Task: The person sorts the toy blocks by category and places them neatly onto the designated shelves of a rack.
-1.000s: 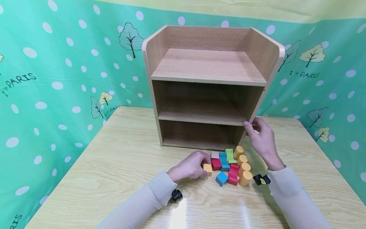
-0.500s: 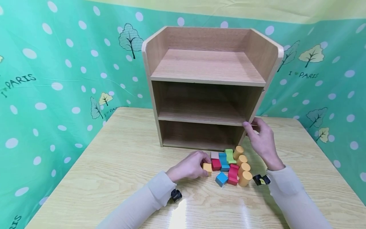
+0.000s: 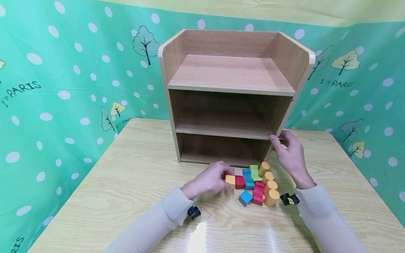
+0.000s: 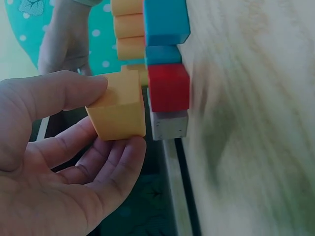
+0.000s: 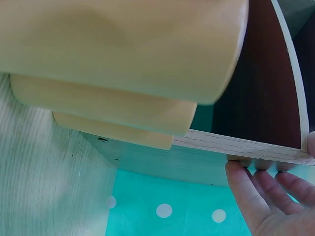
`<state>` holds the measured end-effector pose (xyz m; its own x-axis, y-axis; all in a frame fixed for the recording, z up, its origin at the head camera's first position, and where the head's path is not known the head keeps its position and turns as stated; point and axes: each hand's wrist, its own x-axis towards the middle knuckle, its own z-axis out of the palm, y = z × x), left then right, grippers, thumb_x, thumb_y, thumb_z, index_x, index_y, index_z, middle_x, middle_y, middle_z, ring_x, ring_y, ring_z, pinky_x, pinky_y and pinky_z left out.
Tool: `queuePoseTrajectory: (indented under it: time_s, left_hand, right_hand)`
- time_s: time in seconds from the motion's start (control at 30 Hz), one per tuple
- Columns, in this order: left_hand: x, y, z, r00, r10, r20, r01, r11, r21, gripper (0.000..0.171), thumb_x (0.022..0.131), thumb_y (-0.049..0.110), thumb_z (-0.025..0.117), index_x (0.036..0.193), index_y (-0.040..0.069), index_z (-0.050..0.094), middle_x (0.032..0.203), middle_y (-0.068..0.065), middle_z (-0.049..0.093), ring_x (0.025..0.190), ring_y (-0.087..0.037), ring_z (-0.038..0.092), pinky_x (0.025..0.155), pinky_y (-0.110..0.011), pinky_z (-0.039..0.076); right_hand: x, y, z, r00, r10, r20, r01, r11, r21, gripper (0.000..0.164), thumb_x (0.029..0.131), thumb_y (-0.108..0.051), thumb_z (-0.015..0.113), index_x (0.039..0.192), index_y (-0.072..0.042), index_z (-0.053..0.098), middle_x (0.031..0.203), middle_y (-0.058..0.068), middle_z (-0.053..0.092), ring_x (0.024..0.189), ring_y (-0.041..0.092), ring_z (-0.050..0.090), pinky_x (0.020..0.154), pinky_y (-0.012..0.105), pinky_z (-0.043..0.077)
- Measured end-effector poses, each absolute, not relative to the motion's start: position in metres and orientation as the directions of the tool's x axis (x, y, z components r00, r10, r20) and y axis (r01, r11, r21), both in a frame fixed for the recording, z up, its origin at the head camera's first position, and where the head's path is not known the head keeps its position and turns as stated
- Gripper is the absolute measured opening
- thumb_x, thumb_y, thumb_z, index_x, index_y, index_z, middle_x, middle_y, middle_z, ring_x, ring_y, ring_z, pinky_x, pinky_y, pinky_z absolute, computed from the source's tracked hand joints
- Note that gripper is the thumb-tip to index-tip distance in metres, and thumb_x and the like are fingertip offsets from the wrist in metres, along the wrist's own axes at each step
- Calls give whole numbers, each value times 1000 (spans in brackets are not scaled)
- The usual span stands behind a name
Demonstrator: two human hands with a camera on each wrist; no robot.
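My left hand [image 3: 211, 178] pinches a yellow cube [image 4: 120, 110] between thumb and fingers. In the head view that cube is right beside a red cube [image 3: 240, 182], left of it. Behind the red cube is a pale grey cube [image 3: 238, 171]. To their right lie a blue notched block [image 3: 248, 178], a green notched block [image 3: 254, 172] and a red notched block [image 3: 258, 192]. A loose blue cube [image 3: 245, 198] sits nearer to me, turned at an angle. My right hand [image 3: 291, 154] grips the right side panel of the wooden shelf [image 3: 232, 88], thumb at its front edge, fingers on the outside.
Several yellow cylinders [image 3: 271, 198] stand in a row along the right of the blocks, leading up to the shelf's front. The light wooden table [image 3: 136, 168] carries everything. A green patterned cloth [image 3: 79, 70] hangs behind it.
My left hand has moved the yellow cube slightly away from me, closer to the red cube's side. My right hand stays on the shelf's side panel.
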<state>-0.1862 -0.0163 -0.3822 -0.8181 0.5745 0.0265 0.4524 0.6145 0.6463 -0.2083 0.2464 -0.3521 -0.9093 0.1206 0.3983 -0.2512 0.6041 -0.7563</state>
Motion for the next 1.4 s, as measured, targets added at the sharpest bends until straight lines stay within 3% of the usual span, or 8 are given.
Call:
queuePoseTrajectory:
  time_s: [0.63, 1.4]
  left_hand:
    - [-185, -12, -332, -804, 589, 84, 496, 586, 641, 33, 77, 14, 77, 109, 11, 69, 95, 4, 56, 89, -17, 56, 70, -18, 46]
    - [-188, 1, -263, -685, 678, 265, 695, 502, 514, 33, 81, 15, 72, 112, 7, 67, 101, -1, 58, 90, -12, 52, 71, -16, 45]
  right_hand:
    - [-209, 248, -353, -906, 114, 408, -265, 598, -757, 55, 95, -43, 53, 135, -5, 49, 120, 15, 55, 107, 33, 57, 73, 21, 53]
    - [-209, 247, -354, -906, 112, 408, -268, 595, -758, 55, 95, -43, 53, 134, -5, 49, 120, 16, 56, 108, 33, 56, 74, 24, 54]
